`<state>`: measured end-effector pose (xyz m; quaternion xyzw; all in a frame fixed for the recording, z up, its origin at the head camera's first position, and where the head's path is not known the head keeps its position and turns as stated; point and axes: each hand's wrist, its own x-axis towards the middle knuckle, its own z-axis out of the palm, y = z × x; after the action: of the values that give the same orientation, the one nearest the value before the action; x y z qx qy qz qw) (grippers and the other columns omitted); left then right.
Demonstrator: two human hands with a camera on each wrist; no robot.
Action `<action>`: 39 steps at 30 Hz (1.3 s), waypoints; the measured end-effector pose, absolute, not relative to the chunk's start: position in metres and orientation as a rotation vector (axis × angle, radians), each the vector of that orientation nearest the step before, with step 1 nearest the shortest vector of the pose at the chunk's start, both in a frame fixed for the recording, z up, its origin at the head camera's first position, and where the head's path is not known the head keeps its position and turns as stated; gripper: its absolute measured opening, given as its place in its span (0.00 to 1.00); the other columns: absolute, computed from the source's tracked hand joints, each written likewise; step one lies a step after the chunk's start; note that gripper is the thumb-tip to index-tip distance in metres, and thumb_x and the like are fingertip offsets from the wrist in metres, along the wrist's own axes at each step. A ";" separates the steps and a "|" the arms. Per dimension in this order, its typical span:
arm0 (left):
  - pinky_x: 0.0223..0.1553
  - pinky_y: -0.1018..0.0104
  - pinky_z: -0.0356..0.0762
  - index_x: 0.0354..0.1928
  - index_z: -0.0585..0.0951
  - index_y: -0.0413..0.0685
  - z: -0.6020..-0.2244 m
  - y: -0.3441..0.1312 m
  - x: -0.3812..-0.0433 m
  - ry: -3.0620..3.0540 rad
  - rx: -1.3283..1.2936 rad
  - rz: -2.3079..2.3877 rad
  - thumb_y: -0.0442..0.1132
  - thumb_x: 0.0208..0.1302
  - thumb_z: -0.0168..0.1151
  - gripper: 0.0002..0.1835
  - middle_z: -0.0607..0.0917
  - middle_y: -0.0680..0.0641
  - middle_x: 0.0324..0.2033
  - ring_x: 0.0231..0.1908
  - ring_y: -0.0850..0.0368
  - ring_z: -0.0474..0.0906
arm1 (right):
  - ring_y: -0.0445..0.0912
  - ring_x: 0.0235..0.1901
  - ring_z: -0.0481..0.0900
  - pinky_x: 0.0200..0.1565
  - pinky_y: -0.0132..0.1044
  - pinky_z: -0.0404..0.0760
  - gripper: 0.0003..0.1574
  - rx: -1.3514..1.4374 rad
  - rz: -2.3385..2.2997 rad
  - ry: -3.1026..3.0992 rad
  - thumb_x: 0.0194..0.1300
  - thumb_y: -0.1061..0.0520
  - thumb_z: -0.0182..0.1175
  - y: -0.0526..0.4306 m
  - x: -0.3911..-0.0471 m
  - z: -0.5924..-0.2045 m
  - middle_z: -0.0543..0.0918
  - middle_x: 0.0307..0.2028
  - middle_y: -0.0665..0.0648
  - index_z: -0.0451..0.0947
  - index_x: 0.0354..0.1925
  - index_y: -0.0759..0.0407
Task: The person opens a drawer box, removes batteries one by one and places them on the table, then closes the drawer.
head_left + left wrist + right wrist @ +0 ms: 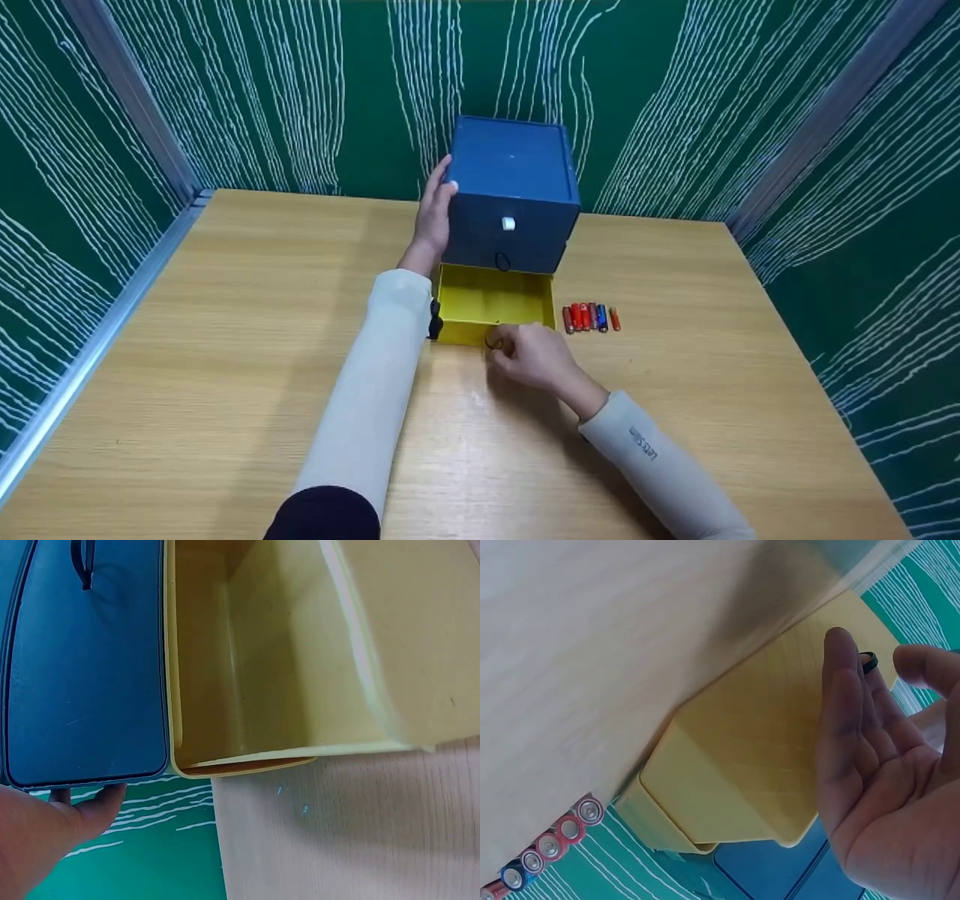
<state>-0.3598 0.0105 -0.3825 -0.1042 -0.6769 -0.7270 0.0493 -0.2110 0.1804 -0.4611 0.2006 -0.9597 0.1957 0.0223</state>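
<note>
A dark blue drawer cabinet (514,161) stands near the back wall, its lower yellow drawer (491,296) pulled out. My left hand (433,217) lies against the cabinet's left side, fingers extended; its fingertips (105,802) show at the cabinet's side in the left wrist view. At the drawer's front is my right hand (536,356), right by a thin black loop handle (493,343). In the right wrist view, the loop (868,661) shows beside the fairly straight fingers (844,705), and the thumb (926,667) stands apart from them.
Several red and blue batteries (585,316) lie in a row on the wooden table (285,337) right of the drawer, with one orange battery (615,319) slightly apart. The cabinet's upper drawer has a white knob (508,223). Green walls (367,90) enclose the table.
</note>
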 end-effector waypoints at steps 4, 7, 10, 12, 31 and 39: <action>0.62 0.50 0.45 0.61 0.54 0.81 -0.384 0.011 -0.359 -2.063 -0.310 -2.216 0.54 0.60 0.38 0.24 0.53 0.65 0.64 0.62 0.60 0.53 | 0.40 0.22 0.70 0.26 0.32 0.70 0.09 0.609 0.633 -2.999 0.52 0.49 0.57 0.179 -0.212 -0.461 0.77 0.23 0.42 0.79 0.34 0.45; 0.62 0.49 0.46 0.59 0.54 0.84 -0.384 0.011 -0.358 -2.066 -0.306 -2.214 0.55 0.60 0.38 0.24 0.53 0.65 0.64 0.61 0.60 0.53 | 0.41 0.23 0.70 0.28 0.32 0.70 0.09 0.590 0.633 -3.013 0.53 0.49 0.57 0.178 -0.212 -0.463 0.77 0.24 0.42 0.79 0.34 0.45; 0.62 0.49 0.46 0.59 0.54 0.84 -0.385 0.011 -0.358 -2.078 -0.301 -2.210 0.56 0.60 0.38 0.24 0.53 0.66 0.64 0.61 0.60 0.53 | 0.41 0.23 0.70 0.30 0.32 0.71 0.09 0.569 0.635 -3.025 0.53 0.49 0.57 0.178 -0.213 -0.464 0.77 0.24 0.42 0.79 0.34 0.44; 0.62 0.49 0.46 0.60 0.54 0.82 -0.385 0.011 -0.358 -2.082 -0.299 -2.211 0.55 0.60 0.38 0.25 0.53 0.65 0.64 0.62 0.60 0.53 | 0.41 0.23 0.70 0.30 0.32 0.71 0.09 0.562 0.637 -3.031 0.53 0.49 0.57 0.177 -0.213 -0.464 0.77 0.25 0.42 0.79 0.34 0.44; 0.61 0.48 0.46 0.61 0.54 0.81 -0.385 0.011 -0.359 -2.094 -0.298 -2.204 0.55 0.61 0.38 0.24 0.53 0.64 0.64 0.62 0.59 0.52 | 0.41 0.23 0.70 0.29 0.32 0.71 0.06 0.585 0.558 -2.988 0.54 0.50 0.55 0.176 -0.214 -0.465 0.76 0.25 0.44 0.77 0.32 0.44; 0.62 0.49 0.47 0.64 0.51 0.73 -0.364 0.009 -0.336 -2.137 -0.300 -2.186 0.52 0.62 0.37 0.26 0.51 0.61 0.66 0.63 0.58 0.52 | 0.41 0.23 0.70 0.29 0.32 0.71 0.06 0.579 0.576 -3.015 0.54 0.50 0.55 0.176 -0.216 -0.463 0.76 0.25 0.43 0.77 0.32 0.44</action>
<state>-0.3355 0.0086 -0.3635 -0.0975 -0.6954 -0.7111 0.0350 -0.2159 0.1760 -0.4629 0.1854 -0.9651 0.1845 0.0088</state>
